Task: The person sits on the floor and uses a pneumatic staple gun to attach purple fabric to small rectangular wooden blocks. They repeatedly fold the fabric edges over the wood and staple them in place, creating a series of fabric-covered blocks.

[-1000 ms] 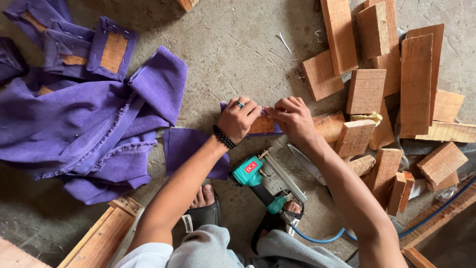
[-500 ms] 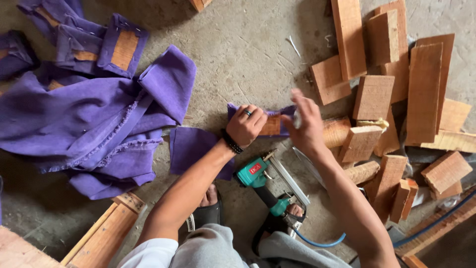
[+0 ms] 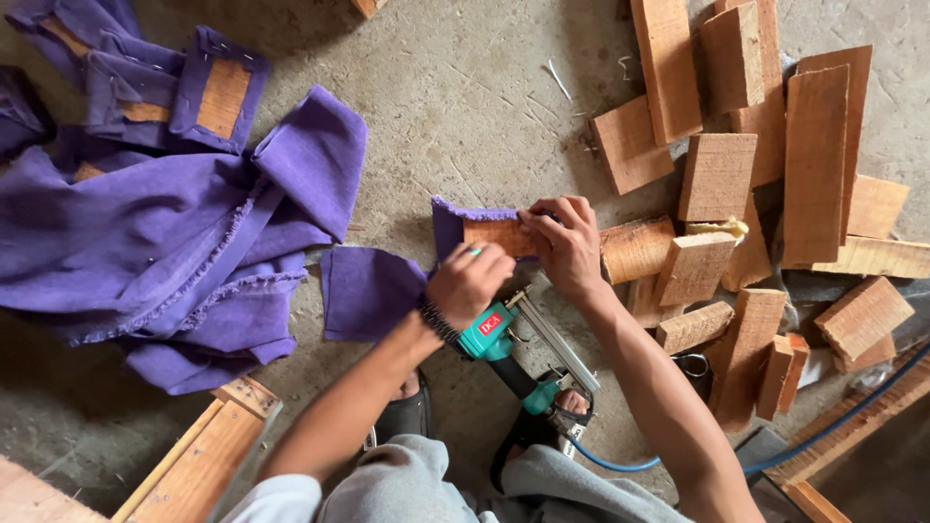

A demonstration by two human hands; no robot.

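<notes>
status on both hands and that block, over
Left hand and right hand both on small wooden block half-wrapped in purple cloth. Teal staple gun lying just below, unheld.

One label shows: a small red patch with white lettering on the teal body of the staple gun (image 3: 496, 334), which lies on the floor just below the left hand (image 3: 472, 281). It is roughly rectangular and tilted with the tool. No packages, signs or screens are visible anywhere else.

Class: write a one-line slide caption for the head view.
Both hands, left hand and right hand, fold purple fabric around a wooden block above a pneumatic stapler.
</notes>
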